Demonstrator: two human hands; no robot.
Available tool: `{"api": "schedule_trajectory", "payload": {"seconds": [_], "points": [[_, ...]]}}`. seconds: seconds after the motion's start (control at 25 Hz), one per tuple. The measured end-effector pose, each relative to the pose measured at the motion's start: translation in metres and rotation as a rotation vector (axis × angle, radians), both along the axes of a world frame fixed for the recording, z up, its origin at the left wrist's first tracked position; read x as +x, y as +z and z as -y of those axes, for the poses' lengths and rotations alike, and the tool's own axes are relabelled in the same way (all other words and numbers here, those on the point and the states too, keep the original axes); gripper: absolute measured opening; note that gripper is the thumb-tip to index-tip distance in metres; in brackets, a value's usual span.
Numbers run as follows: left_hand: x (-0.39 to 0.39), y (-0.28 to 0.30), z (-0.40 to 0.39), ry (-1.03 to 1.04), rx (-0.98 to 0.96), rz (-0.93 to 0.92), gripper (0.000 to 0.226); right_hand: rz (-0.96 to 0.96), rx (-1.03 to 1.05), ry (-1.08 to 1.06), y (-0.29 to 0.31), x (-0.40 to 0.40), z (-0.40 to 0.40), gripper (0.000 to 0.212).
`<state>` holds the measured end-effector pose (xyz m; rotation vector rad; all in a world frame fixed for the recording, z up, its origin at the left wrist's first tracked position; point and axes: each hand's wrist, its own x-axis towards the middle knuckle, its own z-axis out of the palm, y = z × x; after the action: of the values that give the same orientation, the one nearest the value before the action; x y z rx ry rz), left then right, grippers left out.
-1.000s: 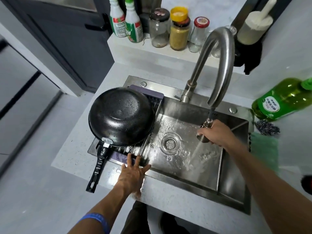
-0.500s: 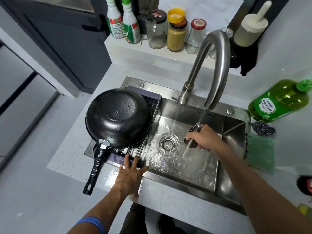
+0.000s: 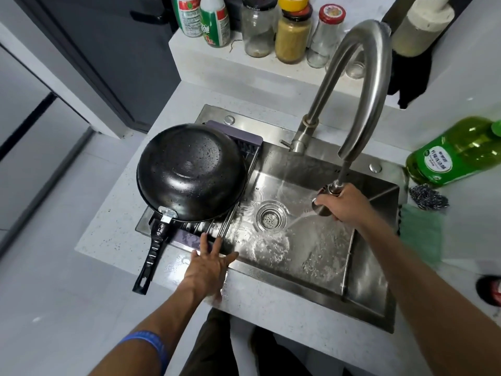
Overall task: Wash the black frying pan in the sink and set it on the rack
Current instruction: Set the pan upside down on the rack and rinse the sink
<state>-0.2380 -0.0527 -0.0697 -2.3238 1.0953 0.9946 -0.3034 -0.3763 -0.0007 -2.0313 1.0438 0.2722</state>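
Note:
The black frying pan [image 3: 191, 170] lies upside down and wet on the purple-framed rack [image 3: 245, 139] over the left end of the steel sink [image 3: 320, 256]. Its black handle [image 3: 153, 251] sticks out toward me over the counter edge. My left hand [image 3: 212, 260] rests flat with fingers spread on the sink's front rim, fingertips touching the rack bars, just right of the handle. My right hand [image 3: 343, 203] grips the pull-out spray head [image 3: 324, 204] of the faucet [image 3: 363, 85], which hangs on its hose and sprays water left toward the drain [image 3: 271, 218].
A green dish soap bottle [image 3: 461, 151] lies on the counter at right, with a steel scourer [image 3: 428, 196] and a green cloth [image 3: 423, 232] beside the sink. Jars and bottles [image 3: 292, 31] line the raised ledge behind the faucet.
My right hand pulled the spray head out of the spout and lower into the basin, and the jet now points left at the drain. Pan and left hand stayed put.

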Motion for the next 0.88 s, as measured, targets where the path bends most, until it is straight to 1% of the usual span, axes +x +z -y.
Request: {"api": "schedule_trajectory", "payload": {"seconds": [0.08,0.2,0.28,0.36,0.44,0.52,0.64,0.68,0.76,0.88], "points": [[0.000,0.000,0.000,-0.002,0.001,0.002,0.063,-0.026,0.044,0.020,-0.004,-0.003,-0.004,0.027],[-0.001,-0.003,-0.001,0.000,0.005,0.006,0.069,0.017,0.116,0.013,-0.009,0.004,-0.016,0.023],[0.000,-0.004,-0.002,-0.002,0.015,0.008,0.071,0.080,0.086,-0.045,-0.009,0.007,-0.005,0.022],[-0.001,-0.007,-0.002,0.016,-0.003,0.010,0.064,0.063,0.015,-0.051,-0.011,-0.001,0.002,0.022],[-0.001,-0.007,-0.002,0.016,-0.009,0.014,0.062,0.055,0.056,-0.028,-0.013,-0.005,-0.005,0.022],[-0.001,-0.007,-0.001,0.009,0.006,0.009,0.069,0.095,0.071,-0.039,-0.014,0.001,-0.008,0.019],[0.000,-0.007,-0.002,0.002,0.008,0.007,0.066,0.090,-0.026,-0.070,-0.008,0.005,0.003,0.018],[0.000,-0.007,0.000,0.007,0.000,0.001,0.065,0.078,-0.024,-0.042,-0.008,0.002,0.003,0.018],[0.000,-0.006,-0.002,0.013,-0.006,-0.011,0.066,0.094,0.056,0.016,-0.010,-0.001,-0.009,0.017],[0.000,-0.004,-0.001,0.003,0.006,-0.012,0.067,0.178,0.063,-0.017,-0.009,0.011,-0.011,0.009]]}}
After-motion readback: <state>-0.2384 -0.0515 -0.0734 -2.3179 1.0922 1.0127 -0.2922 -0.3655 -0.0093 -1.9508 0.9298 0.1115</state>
